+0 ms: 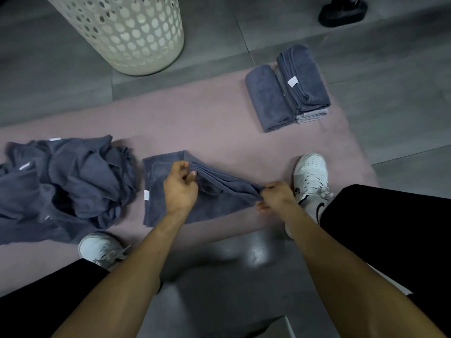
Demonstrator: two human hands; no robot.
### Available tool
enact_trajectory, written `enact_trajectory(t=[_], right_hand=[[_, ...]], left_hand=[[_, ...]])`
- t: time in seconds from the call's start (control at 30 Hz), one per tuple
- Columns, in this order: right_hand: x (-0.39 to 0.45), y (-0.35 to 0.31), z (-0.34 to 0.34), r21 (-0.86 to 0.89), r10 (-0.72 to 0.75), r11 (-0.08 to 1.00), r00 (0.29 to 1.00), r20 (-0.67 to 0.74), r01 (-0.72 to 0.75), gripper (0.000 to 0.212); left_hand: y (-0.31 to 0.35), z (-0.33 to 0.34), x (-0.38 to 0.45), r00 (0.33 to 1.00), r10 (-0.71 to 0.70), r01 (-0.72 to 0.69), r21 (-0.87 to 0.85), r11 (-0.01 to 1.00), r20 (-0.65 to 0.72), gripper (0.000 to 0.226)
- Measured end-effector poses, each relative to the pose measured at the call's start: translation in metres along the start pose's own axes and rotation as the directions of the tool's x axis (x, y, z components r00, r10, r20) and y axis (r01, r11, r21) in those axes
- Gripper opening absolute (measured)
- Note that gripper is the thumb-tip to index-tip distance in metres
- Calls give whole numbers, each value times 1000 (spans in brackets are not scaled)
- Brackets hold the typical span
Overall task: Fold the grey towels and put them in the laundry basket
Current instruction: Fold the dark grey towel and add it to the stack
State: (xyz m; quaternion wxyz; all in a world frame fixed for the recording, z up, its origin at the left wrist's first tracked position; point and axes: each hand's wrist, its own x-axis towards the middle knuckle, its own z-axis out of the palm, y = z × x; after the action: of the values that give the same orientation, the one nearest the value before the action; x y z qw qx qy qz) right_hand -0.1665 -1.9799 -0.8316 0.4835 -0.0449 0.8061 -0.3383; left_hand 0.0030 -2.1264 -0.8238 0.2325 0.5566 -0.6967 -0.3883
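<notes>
Grey terry towel [170, 203], partly folded, lies on the pink mat [219, 123] directly in front of the person, between the two white shoes. Its right portion is lifted into a ridge of gathered layers. Left hand [179, 184] has fingers curled, pinching the upper fold near the towel's middle; right hand [277, 195] pinches the bunched right end just beside the right shoe [310, 176].

Handling, judged: cloth is soft, limp and light, with no stiffness of its own; it sags wherever unsupported and layers slip on each other. Best held at corners or along a folded edge, both hands well apart and kept taut, so the fold lands flat. White label [146, 195] marks the left edge.

Outward: heap of unfolded grey towels [63, 181] to the left, touching the mat. Stack of folded towels [288, 93] at the mat's far right corner. White perforated laundry basket [127, 32] stands on the grey floor beyond the mat, well apart from both piles. Folded stack not yet in the basket.
</notes>
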Motion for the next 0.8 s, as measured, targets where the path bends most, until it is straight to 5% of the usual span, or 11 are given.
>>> enact_trajectory(t=[0.13,0.27,0.47,0.67,0.8], right_hand=[[-35,-42,-20,305,-8,952,996,88,-19,23],[-80,-84,-34,329,-136,936,991,16,123,20],[-159,-155,-61,324,-354,861,919,-175,393,17],[-237,-201,-86,235,-657,624,663,-359,745,22],[-259,-201,-97,-280,-762,619,474,-442,734,21]], left_hand=[[24,-37,4,992,113,-116,64,991,48,21],[73,-78,14,991,127,-130,93,987,35,10],[160,-141,3,997,80,-78,-207,975,-3,23],[201,-199,-37,943,298,-332,-376,865,-148,27],[207,-215,-54,937,345,-349,-259,901,-62,29]])
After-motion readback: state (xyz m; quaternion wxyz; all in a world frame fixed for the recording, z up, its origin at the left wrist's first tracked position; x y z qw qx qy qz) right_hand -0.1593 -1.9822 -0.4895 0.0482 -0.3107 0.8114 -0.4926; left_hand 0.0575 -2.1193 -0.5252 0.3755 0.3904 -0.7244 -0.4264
